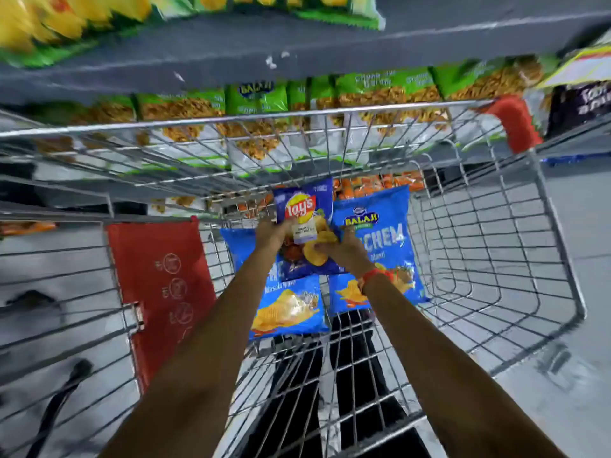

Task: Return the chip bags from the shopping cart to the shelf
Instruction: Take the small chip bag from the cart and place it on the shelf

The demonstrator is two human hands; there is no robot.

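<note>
We are gripping Lay's bag [305, 223] mid-frame, left hand [271, 233] and right hand [344, 248] fingers clamped on sides; light, puffy, slippery, crushable, so holding edges gently.

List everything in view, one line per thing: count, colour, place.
Lay's bag: one, dark blue and yellow, held up inside the cart by both hands.
Balaji bags: at least two, light blue, lying on the cart floor; more may be hidden under the arms.
Shopping cart: one, silver wire with red corner guards, in front of the shelf.
Child-seat flap: one, red, on the cart's left.
Shelf: grey, beyond the cart.
Shelf snack bags: many, green, in a row on the shelf; blurred yellow-green ones above.
Left hand: closed on the Lay's bag.
Right hand: closed on the Lay's bag; red wristband.
</note>
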